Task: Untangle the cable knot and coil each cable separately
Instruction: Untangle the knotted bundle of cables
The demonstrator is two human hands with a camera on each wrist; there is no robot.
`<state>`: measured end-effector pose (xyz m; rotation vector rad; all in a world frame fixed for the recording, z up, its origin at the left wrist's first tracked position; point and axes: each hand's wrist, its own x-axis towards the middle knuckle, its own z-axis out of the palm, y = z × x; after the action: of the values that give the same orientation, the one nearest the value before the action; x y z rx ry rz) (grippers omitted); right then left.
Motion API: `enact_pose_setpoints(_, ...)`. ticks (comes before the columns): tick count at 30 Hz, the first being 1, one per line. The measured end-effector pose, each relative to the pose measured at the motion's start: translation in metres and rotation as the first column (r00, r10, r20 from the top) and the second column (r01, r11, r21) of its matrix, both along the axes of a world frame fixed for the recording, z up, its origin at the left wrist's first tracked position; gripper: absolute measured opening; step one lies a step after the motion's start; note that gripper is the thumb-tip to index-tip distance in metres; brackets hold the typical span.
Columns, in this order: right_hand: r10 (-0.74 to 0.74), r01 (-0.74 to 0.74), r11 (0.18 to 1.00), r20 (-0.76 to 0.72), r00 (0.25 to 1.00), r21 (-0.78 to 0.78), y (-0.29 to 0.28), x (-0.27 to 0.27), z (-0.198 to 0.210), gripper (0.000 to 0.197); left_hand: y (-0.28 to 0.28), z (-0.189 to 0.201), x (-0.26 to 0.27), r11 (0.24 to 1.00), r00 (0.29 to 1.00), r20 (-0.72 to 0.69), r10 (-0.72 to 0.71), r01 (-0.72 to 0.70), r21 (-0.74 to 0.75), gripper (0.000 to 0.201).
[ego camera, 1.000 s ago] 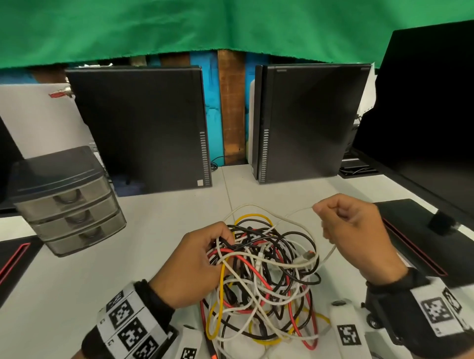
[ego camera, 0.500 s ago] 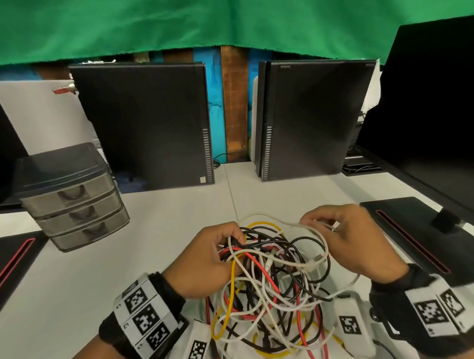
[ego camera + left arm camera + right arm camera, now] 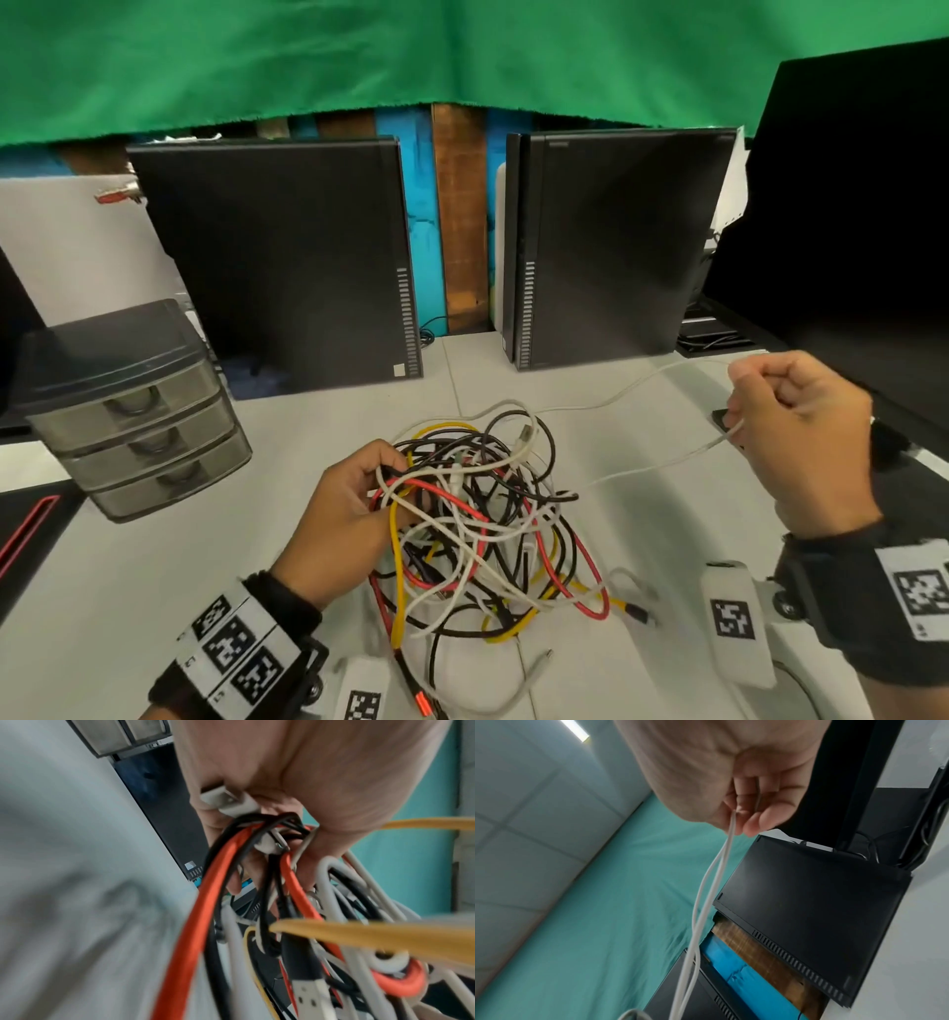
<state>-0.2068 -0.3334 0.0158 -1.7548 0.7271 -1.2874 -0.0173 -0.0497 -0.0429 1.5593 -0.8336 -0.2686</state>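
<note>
Over the table (image 3: 154,555), left hand (image 3: 339,519) clutches the cable knot (image 3: 477,519) (fingers curled), right hand (image 3: 801,437) pinches a white cable (image 3: 616,401).

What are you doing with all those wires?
A person is untangling a cable knot of red, yellow, black and white cables on a white table. The left hand grips the bundle at its left side to hold it. The right hand pinches a loop of thin white cable and holds it out to the right, away from the knot. The white cable's two strands run back into the tangle, so nothing is free or coiled yet.
</note>
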Motion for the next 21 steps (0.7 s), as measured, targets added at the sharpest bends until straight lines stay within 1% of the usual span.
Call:
enact_pose_setpoints(3,-0.005,0.004,0.997,0.013,1.000,0.074,-0.003,0.002,-0.002,0.019,0.003,0.000,0.002,0.998,0.999,-0.023,0.038,-0.040,-0.056,0.035)
enact_pose_setpoints(5,-0.025,0.021,0.991,0.024,0.999,0.131,-0.006,0.002,-0.004,0.017,0.005,0.002,0.002,0.995,0.998,-0.034,0.047,-0.050,-0.089,0.025)
enact_pose_setpoints(6,-0.038,0.037,0.988,0.006,0.999,0.152,-0.009,0.003,-0.006,0.014,0.006,0.003,0.001,0.993,0.998,-0.043,0.048,-0.053,-0.101,0.023)
enact_pose_setpoints(8,-0.071,0.083,0.984,-0.085,0.994,0.157,-0.017,0.003,-0.015,0.009,0.007,0.005,0.000,0.992,0.998,-0.049,0.050,-0.055,-0.112,0.028)
enact_pose_setpoints(9,-0.073,0.094,0.988,-0.166,0.983,0.125,-0.021,0.002,-0.019,0.010,0.007,0.005,-0.001,0.992,0.998,-0.046,0.047,-0.053,-0.117,0.029)
enact_pose_setpoints(10,-0.056,0.078,0.995,-0.272,0.961,0.069,-0.024,0.002,-0.023,0.014,0.007,0.005,-0.002,0.991,0.998,-0.048,0.040,-0.046,-0.123,0.027)
enact_pose_setpoints(11,-0.018,0.025,1.000,-0.395,0.918,0.013,-0.025,0.001,-0.026,0.019,0.006,0.005,-0.003,0.991,0.998,-0.050,0.034,-0.040,-0.124,0.024)
enact_pose_setpoints(12,0.035,-0.050,0.999,-0.515,0.856,-0.015,-0.024,0.001,-0.028,0.022,0.006,0.005,-0.003,0.992,0.998,-0.051,0.035,-0.041,-0.119,0.023)
enact_pose_setpoints(13,0.083,-0.119,0.993,-0.614,0.785,-0.018,-0.021,0.001,-0.028,0.020,0.006,0.004,-0.002,0.993,0.998,-0.047,0.038,-0.043,-0.112,0.025)
enact_pose_setpoints(14,0.113,-0.171,0.985,-0.680,0.725,-0.019,-0.016,0.002,-0.027,0.015,0.007,0.002,-0.002,0.993,0.998,-0.044,0.040,-0.045,-0.105,0.027)
enact_pose_setpoints(15,0.113,-0.203,0.978,-0.714,0.691,-0.041,-0.011,0.003,-0.026,0.011,0.007,0.002,-0.001,0.994,0.998,-0.046,0.039,-0.044,-0.103,0.029)
enact_pose_setpoints(16,0.089,-0.221,0.971,-0.727,0.680,-0.088,-0.006,0.004,-0.025,0.014,0.008,0.001,-0.001,0.993,0.998,-0.048,0.035,-0.040,-0.108,0.026)
enact_pose_setpoints(17,0.056,-0.235,0.961,-0.722,0.689,-0.149,0.000,0.005,-0.024,0.019,0.008,0.001,-0.001,0.993,0.998,-0.051,0.028,-0.033,-0.114,0.022)
enact_pose_setpoints(19,0.018,-0.269,0.917,-0.642,0.767,-0.295,0.014,0.005,-0.018,0.025,0.008,0.001,-0.001,0.992,0.998,-0.055,0.018,-0.024,-0.122,0.021)
enact_pose_setpoints(20,0.042,-0.298,0.889,-0.586,0.809,-0.347,0.023,0.005,-0.013,0.023,0.008,0.000,-0.001,0.992,0.999,-0.053,0.015,-0.021,-0.120,0.021)
enact_pose_setpoints(21,0.101,-0.335,0.869,-0.533,0.840,-0.364,0.032,0.004,-0.008,0.021,0.007,0.001,-0.001,0.993,0.999,-0.046,0.010,-0.016,-0.120,0.022)
